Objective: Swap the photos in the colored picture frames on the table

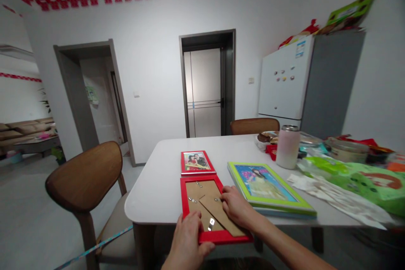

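**Red photo frame (202, 215), back side up, both hands on it**

Frame sits at the front edge of the white table (158, 190), near end reaching past the edge. Brown backing board (193, 190) faces up, with a diagonal stand leg (218, 217) and small metal clips at its sides.

Left hand (190, 236): at near left corner, fingers curled over the red border, thumb along the near edge; pinching the frame there. Right hand (236, 206): on the right side, fingers bent together over border and board, next to the right clip (217, 199). Pinching or only pressing, cannot tell.

Second red frame (197, 163) lies face up just beyond, showing a couple's photo; touching the first or a sliver apart, cannot tell. Green frame (268, 187), picture of a figure in a pale dress, right of the right hand, stacked on something with a light blue edge (272, 211).

Farther right: pink-and-white bottle (287, 149) upright, crumpled white cloth item (329, 196), green packaging (351, 177). Wooden chair (85, 177) left of table, another chair (255, 125) at the far side, fridge (281, 80) behind, right.
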`<state>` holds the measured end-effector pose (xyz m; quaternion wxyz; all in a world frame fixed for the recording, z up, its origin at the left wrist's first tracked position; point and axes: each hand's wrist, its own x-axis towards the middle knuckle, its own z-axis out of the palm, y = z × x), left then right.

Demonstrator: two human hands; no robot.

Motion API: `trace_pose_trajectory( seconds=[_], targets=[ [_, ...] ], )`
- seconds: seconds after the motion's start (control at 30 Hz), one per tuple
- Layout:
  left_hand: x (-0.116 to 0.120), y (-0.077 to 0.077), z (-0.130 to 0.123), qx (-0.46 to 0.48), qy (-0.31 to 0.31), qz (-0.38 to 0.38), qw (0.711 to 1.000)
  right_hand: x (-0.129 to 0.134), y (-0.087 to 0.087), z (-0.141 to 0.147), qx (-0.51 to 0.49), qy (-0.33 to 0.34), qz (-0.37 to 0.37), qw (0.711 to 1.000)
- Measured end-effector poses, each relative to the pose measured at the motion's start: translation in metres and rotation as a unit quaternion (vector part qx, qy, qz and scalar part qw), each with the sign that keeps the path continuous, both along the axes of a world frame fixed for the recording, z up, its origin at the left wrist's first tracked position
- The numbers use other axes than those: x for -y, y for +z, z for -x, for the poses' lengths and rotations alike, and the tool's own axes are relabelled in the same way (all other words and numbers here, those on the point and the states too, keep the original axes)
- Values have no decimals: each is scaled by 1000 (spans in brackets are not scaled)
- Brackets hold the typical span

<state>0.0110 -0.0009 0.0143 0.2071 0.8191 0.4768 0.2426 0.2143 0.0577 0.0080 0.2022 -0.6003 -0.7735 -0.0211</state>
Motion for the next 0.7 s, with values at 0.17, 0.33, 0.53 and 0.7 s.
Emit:
trace_pose_trajectory(
  seconds=[0.17, 0.33, 0.53, 0.7],
  targets=[
    [-5, -3, 5, 19, -5, -9, 1000, 16, 5, 6, -12, 24, -11, 1000],
    [-10, -5, 9, 34, -3, -1, 999, 48, 15, 32, -25, 166, -12, 986],
    [-10, -4, 11, 48, -15, -4, 999, 62, 18, 38, -9, 213, 0, 977],
    [-8, -4, 12, 55, -18, -3, 998, 68, 25, 36, -4, 219, 17, 976]
  ],
)
